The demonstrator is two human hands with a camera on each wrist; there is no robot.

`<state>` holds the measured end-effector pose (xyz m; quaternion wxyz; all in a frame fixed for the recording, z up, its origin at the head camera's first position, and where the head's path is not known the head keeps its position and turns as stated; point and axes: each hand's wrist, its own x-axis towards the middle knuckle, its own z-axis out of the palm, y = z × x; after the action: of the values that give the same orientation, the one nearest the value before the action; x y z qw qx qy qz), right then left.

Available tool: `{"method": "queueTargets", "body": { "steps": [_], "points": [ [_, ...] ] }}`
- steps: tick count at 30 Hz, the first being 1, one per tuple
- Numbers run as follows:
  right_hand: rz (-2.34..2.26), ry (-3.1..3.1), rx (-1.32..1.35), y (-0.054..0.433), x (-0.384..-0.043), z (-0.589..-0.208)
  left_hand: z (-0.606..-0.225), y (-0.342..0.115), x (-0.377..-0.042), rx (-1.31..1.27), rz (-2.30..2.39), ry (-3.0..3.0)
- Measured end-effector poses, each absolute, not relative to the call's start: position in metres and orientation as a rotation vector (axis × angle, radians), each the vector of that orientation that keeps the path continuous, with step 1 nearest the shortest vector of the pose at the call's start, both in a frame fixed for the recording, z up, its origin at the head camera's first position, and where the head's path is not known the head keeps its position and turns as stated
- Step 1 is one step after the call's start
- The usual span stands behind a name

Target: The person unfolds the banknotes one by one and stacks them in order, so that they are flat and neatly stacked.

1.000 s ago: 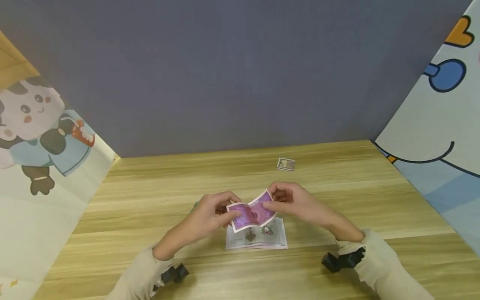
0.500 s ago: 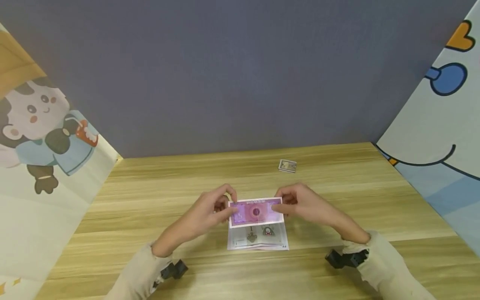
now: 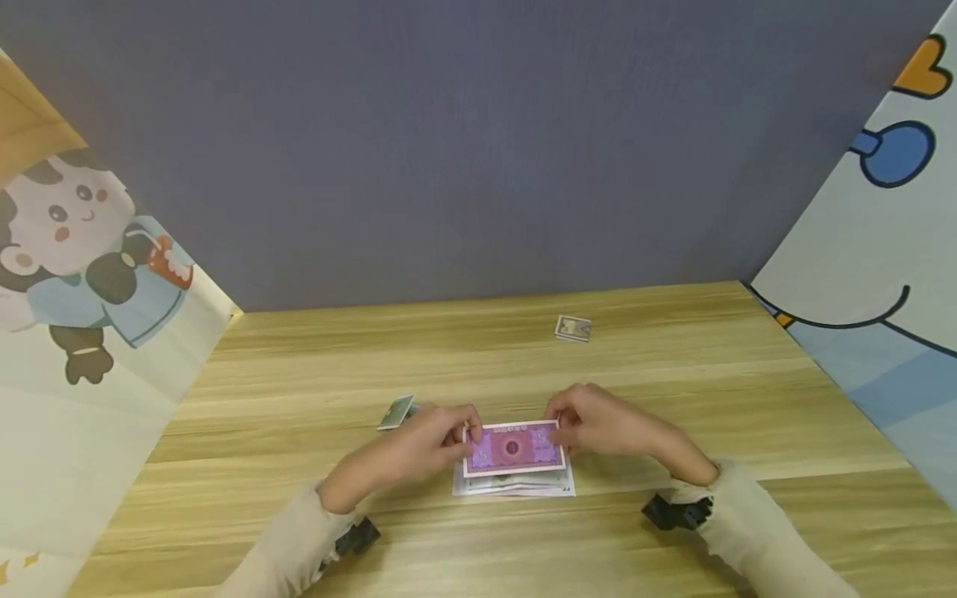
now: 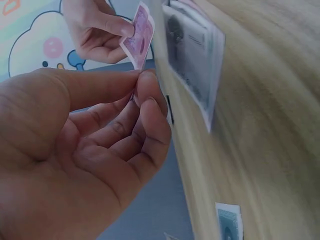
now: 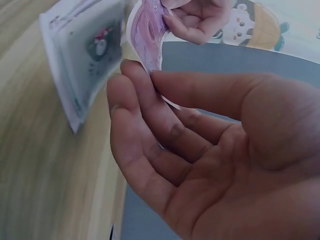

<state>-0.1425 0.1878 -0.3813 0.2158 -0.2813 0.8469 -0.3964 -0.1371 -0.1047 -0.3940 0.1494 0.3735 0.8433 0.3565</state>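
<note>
A purple banknote with a white border [image 3: 512,448] is stretched flat between both hands in the head view. My left hand [image 3: 426,448] pinches its left end between thumb and fingers, while my right hand [image 3: 609,423] pinches the right end. Right below the note, partly covered by it, lies a stack of pale paper notes [image 3: 517,490] on the table. The stack's printed top [image 5: 95,50] shows a small penguin-like figure in the right wrist view. From the left wrist, the purple banknote [image 4: 141,35] looks slightly bent.
A folded green note [image 3: 396,412] stands partly raised left of the stack, beside my left hand. Farther back on the wooden table [image 3: 336,357] lies a small folded brownish note or card pile [image 3: 573,328]. A grey panel [image 3: 478,166] rises behind the table.
The purple banknote, creased in the middle one second ago, is now pulled flat. Both hands have lowered it toward me, over the stack. The green note has come into fuller view.
</note>
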Motion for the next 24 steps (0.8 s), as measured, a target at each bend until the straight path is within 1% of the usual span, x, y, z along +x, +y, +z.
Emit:
{"method": "queueTargets", "body": {
  "steps": [12, 17, 24],
  "points": [
    [-0.859, 2.485, -0.767, 0.178, -0.141, -0.398, -0.419, -0.096, -0.134, 1.152, 0.884, 2.506],
    [-0.801, 2.543, -0.713, 0.174, -0.139, -0.4, -0.42, -0.095, -0.131, 1.199, 0.87, 2.514],
    [-0.671, 2.642, -0.698, 0.168, -0.131, -0.399, -0.415, -0.094, -0.126, 1.139, 0.779, 2.524]
  ]
}}
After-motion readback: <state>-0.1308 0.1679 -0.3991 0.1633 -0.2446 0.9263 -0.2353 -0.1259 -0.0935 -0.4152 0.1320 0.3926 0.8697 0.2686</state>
